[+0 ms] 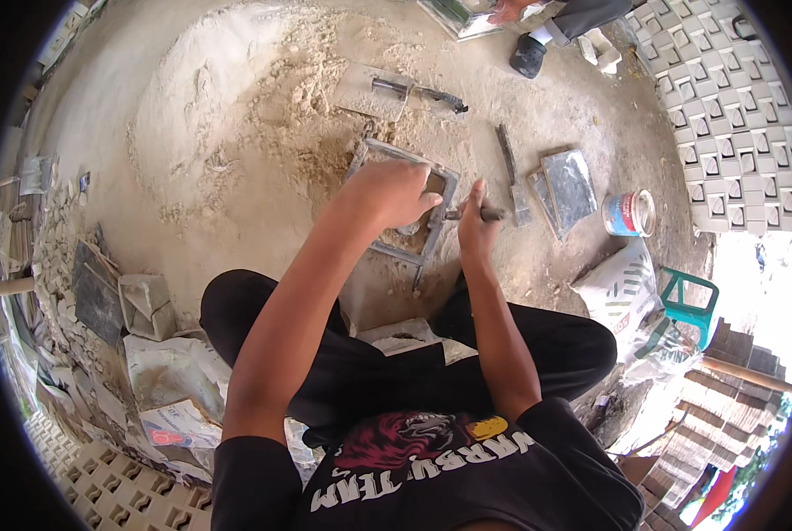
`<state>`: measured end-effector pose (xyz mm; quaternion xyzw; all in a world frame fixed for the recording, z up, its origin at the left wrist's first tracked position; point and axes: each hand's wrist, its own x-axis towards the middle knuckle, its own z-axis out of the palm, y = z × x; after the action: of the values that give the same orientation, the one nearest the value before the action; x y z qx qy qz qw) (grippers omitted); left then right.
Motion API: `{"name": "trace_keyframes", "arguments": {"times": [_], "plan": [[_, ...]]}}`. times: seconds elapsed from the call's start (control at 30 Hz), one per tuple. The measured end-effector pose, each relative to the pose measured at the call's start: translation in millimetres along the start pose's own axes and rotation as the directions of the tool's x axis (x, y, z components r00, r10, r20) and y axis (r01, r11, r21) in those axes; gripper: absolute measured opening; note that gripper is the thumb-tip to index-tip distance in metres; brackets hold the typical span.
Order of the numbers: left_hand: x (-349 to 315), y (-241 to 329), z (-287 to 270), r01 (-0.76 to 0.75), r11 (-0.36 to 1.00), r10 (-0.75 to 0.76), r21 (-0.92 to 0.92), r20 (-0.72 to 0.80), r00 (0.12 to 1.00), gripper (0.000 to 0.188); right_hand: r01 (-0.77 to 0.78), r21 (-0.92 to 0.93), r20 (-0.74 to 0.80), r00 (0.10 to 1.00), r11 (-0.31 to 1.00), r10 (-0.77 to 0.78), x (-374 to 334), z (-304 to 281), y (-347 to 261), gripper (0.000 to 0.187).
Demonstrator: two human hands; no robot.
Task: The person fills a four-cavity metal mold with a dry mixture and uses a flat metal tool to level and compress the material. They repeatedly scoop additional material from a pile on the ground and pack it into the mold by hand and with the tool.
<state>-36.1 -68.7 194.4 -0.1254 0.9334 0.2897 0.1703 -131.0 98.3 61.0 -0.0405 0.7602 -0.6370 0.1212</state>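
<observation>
A grey metal frame mould (450, 188) lies on the ground in front of my crossed legs, with some pale material inside it. My left hand (398, 193) reaches over the mould with its thumb stretched out. The back of the hand hides the other fingers, so whether they grip anything does not show. At the mould's right side, my right hand (477, 232) is closed round a short dark rod (493, 214), its thumb pointing up. The rod's inner end meets the frame's right bar.
Beyond the mould are two trowels (387, 91) and loose pale powder (237, 97). To the right lie a long-handled flat tool (508, 159), dark plates (571, 188), a paint can (628, 213), a sack (615, 288) and a green stool (690, 305). A co-worker's foot (529, 57) shows at the top.
</observation>
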Motion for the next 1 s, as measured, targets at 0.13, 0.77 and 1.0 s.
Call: {"name": "trace_keyframes", "arguments": {"times": [0.13,0.77,1.0], "plan": [[1.7,-1.5,9.0,-0.016,1.000,0.016,0.022,-0.019,1.000,0.057,0.228,-0.155,-0.084,0.966,0.961,-0.243,-24.7,-5.2,39.8,0.050],[-4.8,2.8,-1.0,-0.003,1.000,0.002,-0.029,-0.018,1.000,0.054,0.085,-0.004,-0.084,0.993,0.996,-0.085,-69.6,-14.3,14.1,0.049],[-5.2,3.7,-3.6,-0.033,0.999,0.031,-0.043,-0.059,0.998,0.053,-0.067,0.065,-0.022,0.997,0.996,0.068,-58.6,-21.5,31.9,0.055]]}}
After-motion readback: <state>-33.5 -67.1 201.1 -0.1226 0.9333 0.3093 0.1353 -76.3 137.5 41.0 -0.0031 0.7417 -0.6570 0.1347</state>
